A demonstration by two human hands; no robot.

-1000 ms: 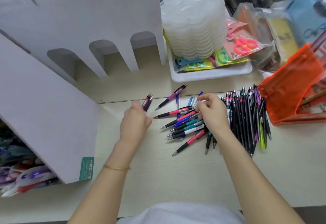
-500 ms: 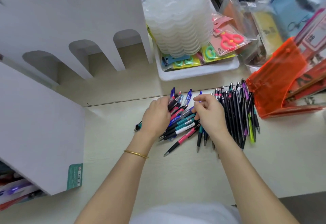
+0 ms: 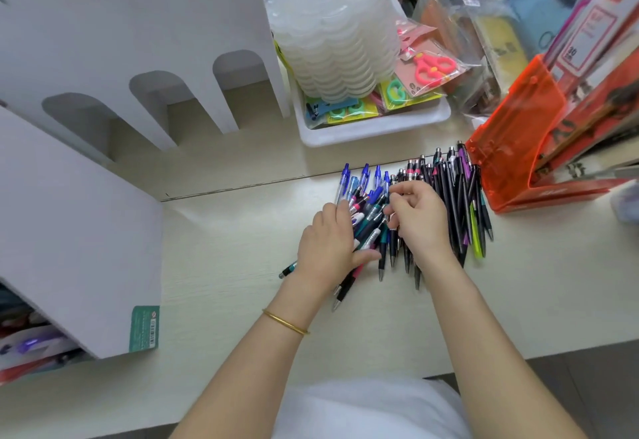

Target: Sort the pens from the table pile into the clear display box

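A pile of pens point(image 3: 371, 221) in mixed colours lies mid-table. Right of it, a row of dark pens point(image 3: 456, 196) lies side by side against an orange see-through box point(image 3: 511, 148). Several blue-capped pens point(image 3: 363, 176) stick out at the pile's far side. My left hand point(image 3: 325, 248) lies on the left of the pile with its thumb curled across a bunch of pens. A teal pen's tip point(image 3: 287, 271) pokes out to its left. My right hand point(image 3: 418, 221) rests on the pile's right side, its curled fingers pinching pens at the top.
A white tray point(image 3: 377, 129) behind the pens holds a stack of clear plastic dishes point(image 3: 332, 24) and packed scissors. A white cardboard stand with arched cut-outs point(image 3: 138, 58) fills the left. Bagged goods crowd the back right. Bare tabletop point(image 3: 224, 266) lies to the left of my hands.
My left hand, which held pens up left of the pile, has come down onto the pile. Both hands have pushed the loose pens closer together and nearer the dark row.
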